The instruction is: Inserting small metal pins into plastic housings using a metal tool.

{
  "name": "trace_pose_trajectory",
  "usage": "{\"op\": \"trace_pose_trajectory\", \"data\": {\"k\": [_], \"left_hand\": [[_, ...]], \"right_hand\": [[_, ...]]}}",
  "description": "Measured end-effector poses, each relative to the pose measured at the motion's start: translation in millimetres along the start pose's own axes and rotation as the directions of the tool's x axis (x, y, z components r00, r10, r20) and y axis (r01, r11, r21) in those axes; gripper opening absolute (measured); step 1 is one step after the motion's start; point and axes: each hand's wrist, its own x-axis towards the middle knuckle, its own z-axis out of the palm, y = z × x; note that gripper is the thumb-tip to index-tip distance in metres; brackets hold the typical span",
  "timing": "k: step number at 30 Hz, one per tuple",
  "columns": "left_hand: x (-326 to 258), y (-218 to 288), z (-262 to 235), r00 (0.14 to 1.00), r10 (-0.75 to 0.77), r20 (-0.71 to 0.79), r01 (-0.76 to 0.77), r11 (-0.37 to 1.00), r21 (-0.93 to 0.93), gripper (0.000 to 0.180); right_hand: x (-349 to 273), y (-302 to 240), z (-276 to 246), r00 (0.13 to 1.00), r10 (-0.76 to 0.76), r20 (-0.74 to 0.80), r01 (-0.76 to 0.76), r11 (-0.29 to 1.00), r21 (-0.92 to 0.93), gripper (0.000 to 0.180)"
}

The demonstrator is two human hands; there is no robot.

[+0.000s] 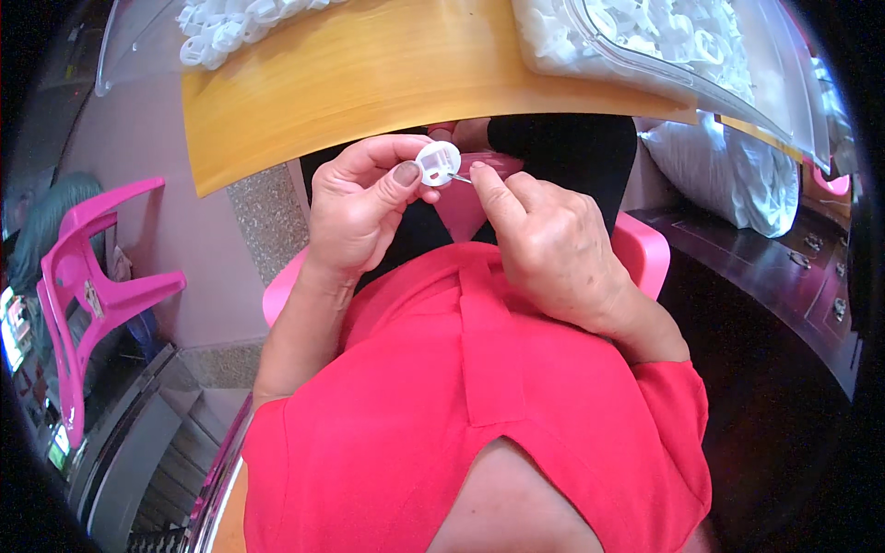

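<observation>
Head view, looking straight down: the person sits with both hands raised in front of the chest, just below the near edge of the surface (369,101). The left hand (355,212) is closed around a small white plastic disc (438,163), thumb pressed on its near face and the fingers curled behind it. The disc sits at the top of that grip, tilted toward the camera, between the two hands. It is round and smooth, with a raised rim and a squarish cut-out in the middle. The right hand (548,244) is pinched shut on a thin metal pin (460,177), a short, bright sliver whose tip meets the disc's right edge. How deep it goes I cannot tell.

The surface is a yellow-brown wooden board with a soft sheen, its edge bowed by the lens. On it, at the far right, stands a clear plastic tray (774,101) heaped with white plastic pieces (664,32) of the same ringed kind. Another clear container (129,46) at the far left holds more. The person wears a bright red top (479,396). A pink plastic chair (92,267), glossy and moulded, stands well apart to the left. A white bag (728,170) lies under the surface on the right.
</observation>
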Motion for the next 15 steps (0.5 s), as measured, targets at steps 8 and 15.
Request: {"op": "trace_pose_trajectory", "data": {"k": [8, 15], "left_hand": [[-3, -5, 3, 0.997, 0.074, 0.004, -0.074, 0.981, 0.178, 0.019], [-10, -13, 4, 1.000, 0.029, -0.005, -0.026, 0.953, 0.301, 0.016]], "right_hand": [[8, -8, 3, 0.999, -0.052, 0.013, 0.053, 0.989, -0.139, 0.024], [7, -10, -10, 0.945, -0.083, 0.317, 0.181, 0.939, -0.291, 0.022]]}}
